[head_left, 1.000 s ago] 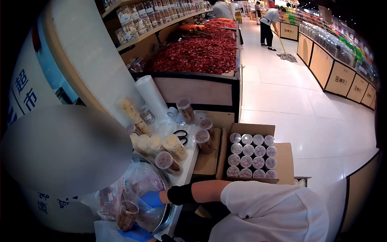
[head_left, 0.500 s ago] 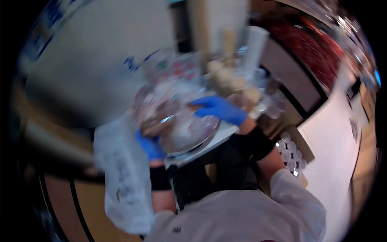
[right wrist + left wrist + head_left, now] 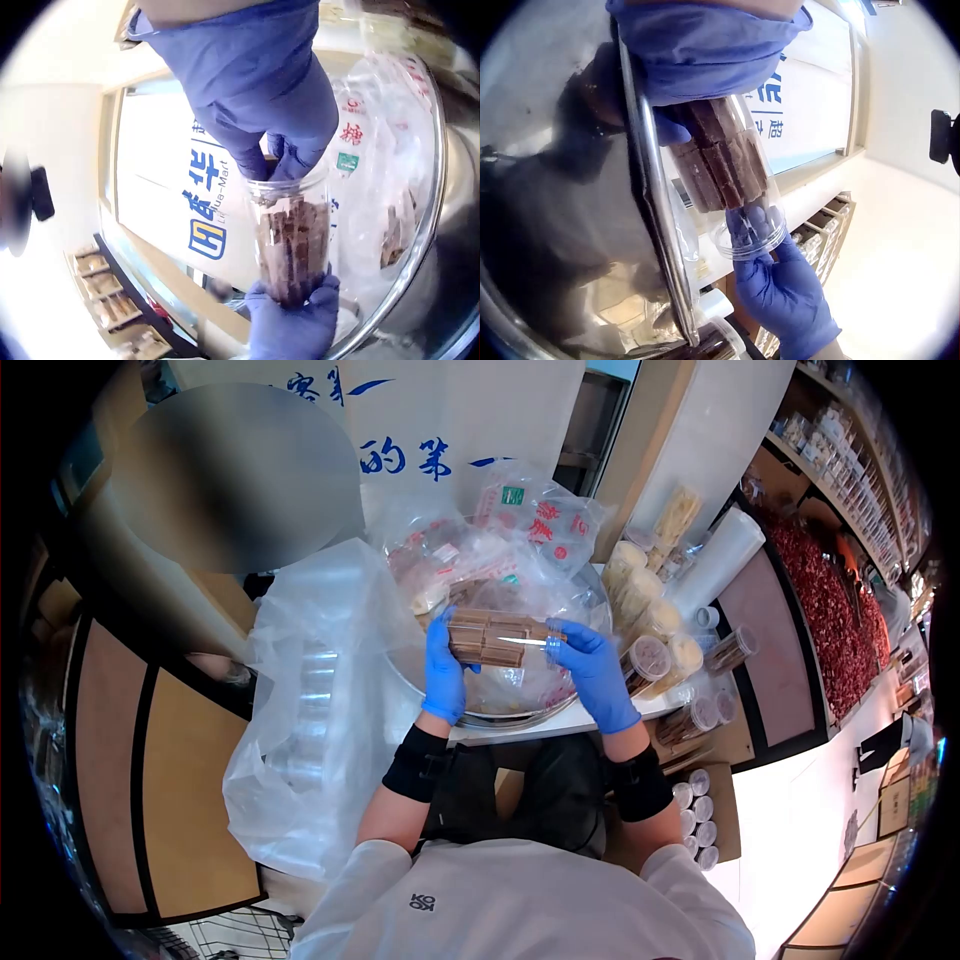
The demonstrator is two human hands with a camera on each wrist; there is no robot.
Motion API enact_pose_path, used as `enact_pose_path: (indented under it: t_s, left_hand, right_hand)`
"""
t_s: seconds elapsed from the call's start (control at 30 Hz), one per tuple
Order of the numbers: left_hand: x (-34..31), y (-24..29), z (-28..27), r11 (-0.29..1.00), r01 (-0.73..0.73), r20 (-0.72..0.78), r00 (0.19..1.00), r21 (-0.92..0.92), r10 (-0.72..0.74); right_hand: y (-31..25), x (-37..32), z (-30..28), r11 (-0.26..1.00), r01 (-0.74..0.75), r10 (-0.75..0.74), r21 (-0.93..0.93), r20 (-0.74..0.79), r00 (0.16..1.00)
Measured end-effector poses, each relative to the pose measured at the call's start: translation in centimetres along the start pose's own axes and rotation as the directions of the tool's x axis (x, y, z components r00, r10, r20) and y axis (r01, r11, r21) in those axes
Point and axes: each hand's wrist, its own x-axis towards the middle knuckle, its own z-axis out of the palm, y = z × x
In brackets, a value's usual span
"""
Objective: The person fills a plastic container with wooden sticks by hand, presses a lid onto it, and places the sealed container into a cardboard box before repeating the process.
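Observation:
Both hands wear blue gloves. My left hand [image 3: 443,678] grips a clear plastic jar [image 3: 500,643] by its lower end, and the jar lies nearly level in the head view. Brown stick-shaped pieces [image 3: 294,244] stand packed in layers inside it. At the jar's open mouth, my right hand [image 3: 600,675] pinches a brown piece [image 3: 271,163], its fingertips at and partly inside the rim. Beneath the hands is a round metal basin [image 3: 444,161] lined with clear plastic bags [image 3: 545,525], and more brown pieces [image 3: 395,236] lie within the plastic.
To the right are jars of pale pieces [image 3: 655,617], a filled brown-stick jar [image 3: 645,660] and a white plastic roll [image 3: 722,560]. Beyond the table, a carton holds capped jars [image 3: 703,808]. Left of the basin, a milky plastic sack [image 3: 320,760] covers stacked clear containers.
The head view has swung from the aisle down to the basin. The jar has been lifted and tipped level. My right hand has moved from among the bags to the jar's mouth.

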Motion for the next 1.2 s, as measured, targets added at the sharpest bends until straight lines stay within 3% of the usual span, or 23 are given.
enact_pose_path:
  t_s: [0.07,0.17,0.3,0.37,0.5,0.57,0.67,0.8,0.87,0.97,1.03,1.07,1.2]
  left_hand:
    - [0.1,-0.3,-0.3,0.999,-0.017,0.006,1.000,0.041,0.017]
    - [0.1,-0.4,-0.5,0.995,-0.057,0.022,0.998,0.088,0.056]
    - [0.0,-0.2,-0.4,0.995,-0.050,0.036,0.998,0.083,0.047]
    - [-0.1,-0.3,-0.4,0.995,-0.050,0.039,0.998,0.087,0.047]
    - [-0.2,0.0,-0.2,0.993,-0.092,0.031,0.995,0.073,0.090]
    - [-0.2,-0.1,-0.3,0.994,-0.101,0.021,0.995,0.034,0.100]
    - [-0.1,-0.5,-0.5,0.995,-0.073,0.031,0.997,0.075,0.071]
    - [0.0,-0.5,-0.8,0.998,-0.064,0.033,0.997,0.000,0.064]
    - [0.1,-0.5,-0.7,0.997,-0.060,0.042,0.997,-0.041,0.062]
    - [0.0,0.1,-0.6,0.999,-0.016,0.055,0.998,-0.047,0.019]
    - [0.0,0.5,-0.4,0.983,0.096,0.037,0.995,-0.159,-0.091]
    - [0.0,0.5,-0.3,0.983,0.095,0.039,0.995,-0.158,-0.090]
    - [-0.1,0.9,-0.1,0.973,0.102,0.021,0.995,-0.207,-0.100]
  right_hand:
    - [0.8,0.1,-0.4,0.990,-0.070,0.055,0.121,0.119,0.991]
    - [0.4,0.0,0.1,0.950,-0.132,0.107,0.284,0.100,0.989]
    - [1.7,-0.1,0.6,0.987,-0.067,0.069,0.148,-0.007,0.998]
    - [2.5,-0.1,1.0,0.997,0.004,0.010,0.078,-0.174,0.985]
    - [3.0,0.0,1.5,0.997,0.067,-0.057,0.033,-0.248,0.967]
    - [3.2,-0.1,1.5,0.991,0.088,-0.056,0.102,-0.280,0.958]
    - [3.7,-0.3,1.0,0.968,0.008,0.045,0.249,-0.208,0.977]
    - [1.6,-0.9,1.0,0.994,-0.006,0.015,0.111,-0.079,0.997]
    - [1.6,-1.3,0.2,0.991,-0.009,-0.004,0.132,0.096,0.995]
    - [1.0,-1.7,0.2,0.992,-0.042,0.033,0.121,0.076,0.997]
    - [0.1,-2.1,1.1,0.997,-0.027,0.026,0.074,0.011,1.000]
    - [-0.1,-2.1,1.5,0.999,-0.015,0.017,0.029,-0.053,0.998]
    - [1.0,-2.0,1.9,0.997,0.066,-0.064,0.041,-0.061,0.996]
